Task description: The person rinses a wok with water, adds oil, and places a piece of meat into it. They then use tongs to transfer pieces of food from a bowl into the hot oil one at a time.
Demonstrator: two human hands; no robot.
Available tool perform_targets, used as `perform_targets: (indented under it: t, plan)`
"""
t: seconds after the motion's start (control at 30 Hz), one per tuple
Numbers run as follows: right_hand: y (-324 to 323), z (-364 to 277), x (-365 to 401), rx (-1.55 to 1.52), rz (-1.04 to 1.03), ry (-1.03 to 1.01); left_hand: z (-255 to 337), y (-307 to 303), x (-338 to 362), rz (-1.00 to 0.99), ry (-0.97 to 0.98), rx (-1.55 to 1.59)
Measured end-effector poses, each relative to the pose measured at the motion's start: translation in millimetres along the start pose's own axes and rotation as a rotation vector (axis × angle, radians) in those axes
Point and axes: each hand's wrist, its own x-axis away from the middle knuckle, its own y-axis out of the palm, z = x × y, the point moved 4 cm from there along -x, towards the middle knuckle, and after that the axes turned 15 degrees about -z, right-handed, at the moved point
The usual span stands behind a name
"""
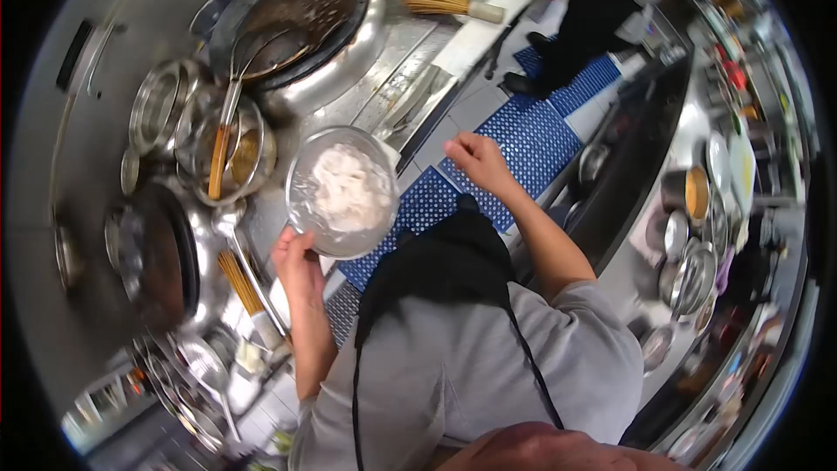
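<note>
My left hand (299,263) grips the near rim of a clear round bowl (305,228), its thumb and fingers closed on the edge. Pale, whitish food (347,187) lies inside, and the bowl hangs level beside the metal stove counter. To the right, above the blue floor mats, my right hand (479,161) is raised with its fingers curled in; it is apart from the bowl, and nothing shows in it. Beyond the bowl, a large dark wok (296,9) holds a wire skimmer (234,92) with a wooden handle.
Bamboo brushes (436,0) lie on the counter, with a second wok (153,253) and a ladle (228,220) at the left. Another person (602,13) stands at the top. A counter (649,253) with pots and bowls runs along the right.
</note>
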Motion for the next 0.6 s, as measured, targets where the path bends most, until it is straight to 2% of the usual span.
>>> perform_targets:
  t: [0.1,0.2,0.3,0.37,0.43,0.5,0.6]
  plan:
    - [-17.4,26.4,-42.5,-0.01,-0.194,-0.055,11.0,-16.4,12.2,0.197,0.151,0.035]
    - [-8.1,3.8,-60.0,-0.145,-0.426,-0.062,28.2,-22.4,31.5,0.409,0.292,0.024]
    - [27.0,-9.3,-73.0,0.043,-0.734,-0.182,42.1,-27.6,54.9,0.563,0.4,0.009]
    - [60.3,-28.0,-68.6,0.175,-0.789,-0.323,37.4,-38.0,78.9,0.684,0.455,0.043]
    - [89.5,-49.8,-69.4,0.337,-0.745,-0.509,33.3,-26.3,91.5,0.788,0.532,0.089]
    - [126.2,-48.5,-73.8,0.514,-0.698,-0.525,23.3,-28.7,106.9,0.855,0.56,0.139]
    - [167.6,-45.3,-78.2,0.708,-0.748,-0.509,9.5,-36.1,124.8,0.925,0.571,0.217]
